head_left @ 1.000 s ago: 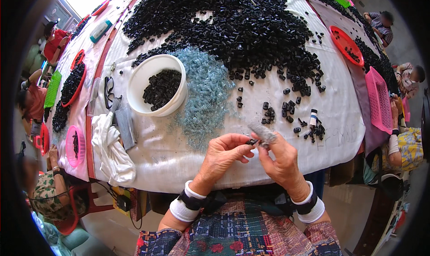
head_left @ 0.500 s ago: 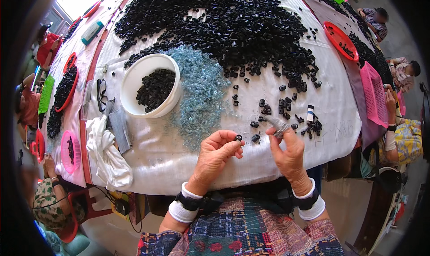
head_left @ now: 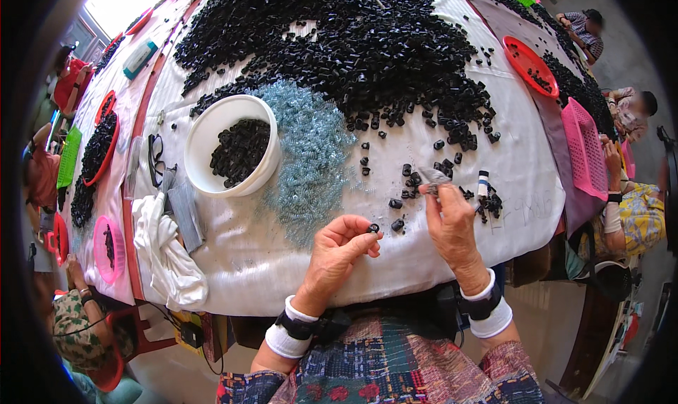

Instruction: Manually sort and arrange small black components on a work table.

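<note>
My left hand (head_left: pixel 330 254) is closed, pinching a small black cylindrical part (head_left: pixel 373 228) with a ring-like end between thumb and fingertips, just above the near part of the white-covered table. My right hand (head_left: pixel 452 227) is closed around a grey, narrow-tipped thing (head_left: pixel 432 178) whose kind I cannot make out. It points up and to the left, over a loose group of black parts (head_left: pixel 409 185). Beyond both hands spreads a big heap of similar black parts (head_left: pixel 381 58). To the left lies a pile of small clear bluish pieces (head_left: pixel 311 164).
A white bowl (head_left: pixel 274 157) holding black parts stands left of the clear pieces. Further left lie eyeglasses (head_left: pixel 157 160) and white gloves (head_left: pixel 166 259). A small white bottle with a dark cap (head_left: pixel 483 185) stands right. Red trays, pink baskets and several people line the sides.
My right hand has moved away from me with the grey thing, over the loose black parts. My left hand keeps its pinch on the black part. The whole view has shifted slightly.
</note>
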Demonstrator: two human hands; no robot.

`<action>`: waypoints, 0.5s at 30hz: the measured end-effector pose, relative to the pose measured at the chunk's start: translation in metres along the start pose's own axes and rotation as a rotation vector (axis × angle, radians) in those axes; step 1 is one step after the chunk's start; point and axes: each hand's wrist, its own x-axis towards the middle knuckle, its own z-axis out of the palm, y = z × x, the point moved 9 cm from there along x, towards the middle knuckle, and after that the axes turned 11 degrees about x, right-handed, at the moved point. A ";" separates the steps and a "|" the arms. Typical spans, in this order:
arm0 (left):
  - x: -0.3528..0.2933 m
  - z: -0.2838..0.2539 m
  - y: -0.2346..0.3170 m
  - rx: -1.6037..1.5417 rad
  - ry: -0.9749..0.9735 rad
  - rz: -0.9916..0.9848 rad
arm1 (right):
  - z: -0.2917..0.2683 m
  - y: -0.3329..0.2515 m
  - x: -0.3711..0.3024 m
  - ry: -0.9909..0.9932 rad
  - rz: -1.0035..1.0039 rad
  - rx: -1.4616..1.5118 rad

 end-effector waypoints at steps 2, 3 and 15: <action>0.001 0.000 0.000 0.005 -0.001 0.003 | 0.014 -0.012 0.005 -0.066 -0.144 -0.036; 0.002 0.000 -0.001 0.009 -0.002 -0.002 | 0.023 -0.010 0.005 -0.103 -0.165 -0.072; 0.001 0.001 -0.001 0.038 -0.004 -0.009 | 0.035 -0.022 -0.004 -0.185 -0.286 -0.110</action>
